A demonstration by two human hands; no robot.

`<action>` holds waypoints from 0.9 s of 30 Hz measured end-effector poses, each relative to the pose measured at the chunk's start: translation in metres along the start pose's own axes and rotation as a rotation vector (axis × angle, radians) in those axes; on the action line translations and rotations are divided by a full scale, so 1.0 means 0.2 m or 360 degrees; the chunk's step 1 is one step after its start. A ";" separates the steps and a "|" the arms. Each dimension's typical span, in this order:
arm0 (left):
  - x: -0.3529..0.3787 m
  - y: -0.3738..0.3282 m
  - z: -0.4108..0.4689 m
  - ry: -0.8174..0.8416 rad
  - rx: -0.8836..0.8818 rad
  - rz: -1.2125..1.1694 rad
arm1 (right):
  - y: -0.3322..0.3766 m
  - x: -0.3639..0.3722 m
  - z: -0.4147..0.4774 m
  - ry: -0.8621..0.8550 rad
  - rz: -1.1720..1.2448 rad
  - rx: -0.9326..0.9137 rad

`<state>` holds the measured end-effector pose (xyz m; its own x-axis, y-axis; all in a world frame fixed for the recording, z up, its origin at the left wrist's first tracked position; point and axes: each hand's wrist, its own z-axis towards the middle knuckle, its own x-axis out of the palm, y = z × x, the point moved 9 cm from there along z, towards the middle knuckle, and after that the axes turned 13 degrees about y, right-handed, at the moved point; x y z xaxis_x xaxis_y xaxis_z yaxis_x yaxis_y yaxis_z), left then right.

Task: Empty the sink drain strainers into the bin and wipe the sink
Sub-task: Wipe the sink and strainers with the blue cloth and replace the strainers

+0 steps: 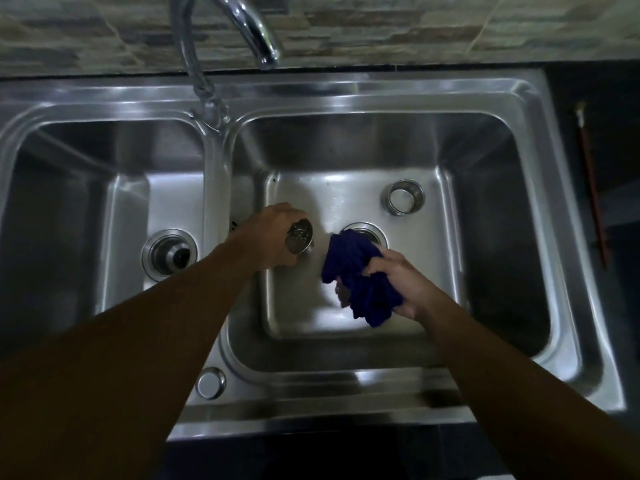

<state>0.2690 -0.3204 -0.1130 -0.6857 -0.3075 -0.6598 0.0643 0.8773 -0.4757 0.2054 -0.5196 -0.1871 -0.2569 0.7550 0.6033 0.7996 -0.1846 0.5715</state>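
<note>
The left hand [273, 233] has its fingers curled round a small perforated metal strainer [299, 240], holding it tilted over the left part of the right basin [346, 188]. The right hand [401, 282] grips a bunched dark blue cloth [360, 282] low in the same basin; the cloth's far end lies over the near-left edge of the open drain [372, 233]. Beyond the drain, a steel ring-shaped cup [402, 197] stands on the basin floor. In the left basin [128, 209], the drain fitting [169, 254] sits in its hole. A round cap [210, 383] sits on the sink's near rim, and the tap [242, 26] arches over the divider. A thin red-handled stick [592, 188] lies on the dark bench [616, 98] to the right.
</note>
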 end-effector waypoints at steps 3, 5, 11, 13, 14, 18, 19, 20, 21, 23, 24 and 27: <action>-0.01 0.01 0.09 -0.0106 -0.0089 -0.0015 | 0.12 -0.07 -0.02 -0.0269 -0.1054 -0.0064; -0.03 -0.01 0.16 -0.0198 -0.0094 -0.0056 | 0.14 0.02 0.00 -0.0133 -0.1670 -0.0220; 0.01 -0.06 0.39 -0.0224 -0.0104 -0.0089 | -0.28 0.13 0.09 0.0594 -0.2995 -0.0132; 0.03 -0.06 0.45 -0.0219 -0.0133 -0.0045 | -0.33 0.10 0.11 0.0561 -0.3056 -0.0053; 0.03 -0.06 0.47 -0.0226 -0.0144 -0.0022 | -0.34 0.09 0.12 0.0548 -0.3068 -0.0039; 0.04 -0.06 0.51 -0.0272 -0.0177 -0.0005 | -0.36 0.06 0.15 0.0544 -0.3126 -0.0038; 0.05 -0.06 0.51 -0.0272 -0.0187 0.0003 | -0.37 0.05 0.15 0.0541 -0.3140 -0.0019; 0.06 -0.06 0.51 -0.0262 -0.0199 0.0017 | -0.38 0.05 0.16 0.0531 -0.3154 -0.0008; 0.06 -0.06 0.52 -0.0248 -0.0214 0.0034 | -0.38 0.04 0.16 0.0520 -0.3164 0.0002; 0.07 -0.05 0.52 -0.0230 -0.0244 0.0050 | -0.39 0.04 0.16 0.0506 -0.3168 -0.0015; 0.07 -0.05 0.53 -0.0223 -0.0258 0.0054 | -0.38 0.04 0.16 0.0511 -0.3158 -0.0023; 0.05 -0.05 0.50 -0.0198 -0.0307 0.0080 | -0.39 0.03 0.17 0.0531 -0.3137 0.0008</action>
<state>0.3345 -0.3687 -0.1737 -0.5898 -0.2939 -0.7522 -0.0519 0.9433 -0.3279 0.1601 -0.4796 -0.2480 -0.6941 -0.2457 -0.6766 -0.6564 0.6019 0.4548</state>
